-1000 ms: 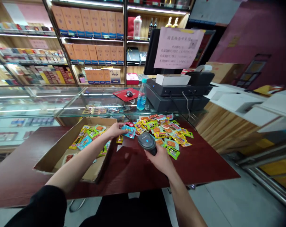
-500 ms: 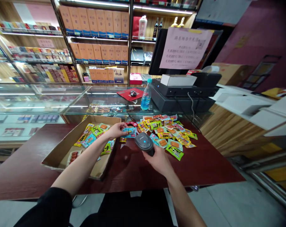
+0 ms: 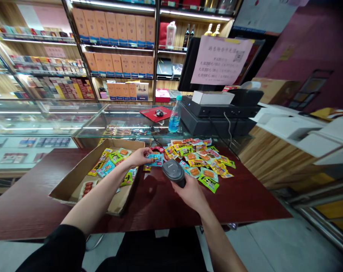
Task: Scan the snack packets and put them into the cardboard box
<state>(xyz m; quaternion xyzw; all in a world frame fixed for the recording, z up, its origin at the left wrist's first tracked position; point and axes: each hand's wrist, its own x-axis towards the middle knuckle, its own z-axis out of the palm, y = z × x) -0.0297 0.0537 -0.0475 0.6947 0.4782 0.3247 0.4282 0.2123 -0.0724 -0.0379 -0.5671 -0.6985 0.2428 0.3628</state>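
My left hand (image 3: 140,156) pinches a small blue snack packet (image 3: 155,159) above the dark red table (image 3: 171,211), by the right edge of a cardboard tray (image 3: 72,179). My right hand (image 3: 190,190) is wrapped round the handle of a grey barcode scanner (image 3: 173,170), its head close to the blue packet. Several colourful snack packets lie in the tray, one with reddish sausages (image 3: 88,187) at its near end. Behind and right of the scanner spreads a loose pile of packets (image 3: 198,162), with a green one (image 3: 208,183) at its near edge.
A glass counter (image 3: 123,113) runs behind the table. On it are a bottle with blue liquid (image 3: 175,117), a mouse (image 3: 159,112) on a red mat and a monitor with a pink paper sign (image 3: 221,60). A cable (image 3: 229,130) hangs down at the right. Stocked shelves stand behind.
The blue light on top of the scanner has gone out. Both hands keep almost the same place and hold the same things.
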